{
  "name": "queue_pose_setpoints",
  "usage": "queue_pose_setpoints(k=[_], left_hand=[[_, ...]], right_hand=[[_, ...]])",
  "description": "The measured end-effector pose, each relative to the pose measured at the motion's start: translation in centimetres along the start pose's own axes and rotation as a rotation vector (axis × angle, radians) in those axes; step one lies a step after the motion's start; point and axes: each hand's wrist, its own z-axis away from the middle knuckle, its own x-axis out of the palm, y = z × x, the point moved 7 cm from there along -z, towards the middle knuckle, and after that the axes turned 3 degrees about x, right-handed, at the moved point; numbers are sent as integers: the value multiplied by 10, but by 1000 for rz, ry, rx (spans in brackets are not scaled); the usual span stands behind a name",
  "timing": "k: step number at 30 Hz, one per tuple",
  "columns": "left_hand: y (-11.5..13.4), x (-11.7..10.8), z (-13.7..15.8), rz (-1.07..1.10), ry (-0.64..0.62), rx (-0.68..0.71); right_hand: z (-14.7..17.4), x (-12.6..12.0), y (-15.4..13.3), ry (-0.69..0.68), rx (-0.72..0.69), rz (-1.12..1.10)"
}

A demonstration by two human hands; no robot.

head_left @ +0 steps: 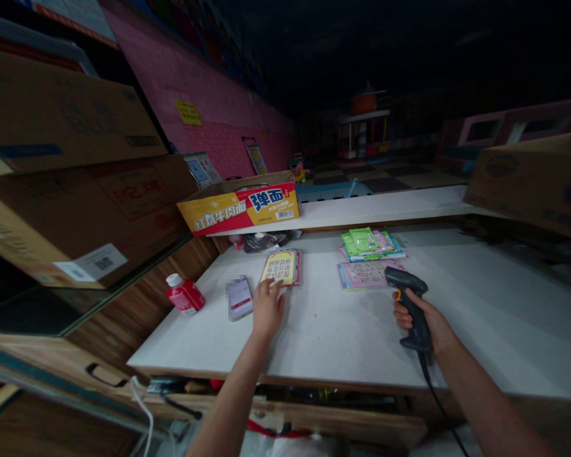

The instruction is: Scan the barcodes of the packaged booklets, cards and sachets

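Observation:
My right hand point(413, 314) is wrapped round the handle of a black barcode scanner point(416, 317), whose cord runs down off the table's front. The scanner's head is just right of a flat pink and purple printed packet point(364, 277). With fingers stretched forward, my left hand point(268, 308) rests at the near edge of a stack of yellow printed packets point(285, 263), its fingertips touching the top one. Left of that hand lies a phone point(240, 298) with its screen lit. Behind the pink packet sits a pile of packets with bright green ones point(361, 241) on top.
A red bottle with a white cap point(185, 295) is at the left of the white table point(314, 336). A raised shelf at the back bears an open yellow and red carton point(247, 206). Large cardboard boxes point(85, 209) are stacked at left; another box point(533, 181) stands right.

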Motion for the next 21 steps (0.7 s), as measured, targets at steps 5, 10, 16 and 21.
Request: queue_pose_setpoints(k=[5,10,16,21], left_hand=[[-7,25,-7,-35,-131,13],[-6,29,-18,-45,-163,-4],[32,29,-31,-44,-9,14],[87,89,-54,237,-229,-65]], right_hand=[[2,1,-1,18,-8,-3],[2,1,0,20,-5,15],[-2,4,-3,8,-16,37],[-10,2,-4,-31,-21,31]])
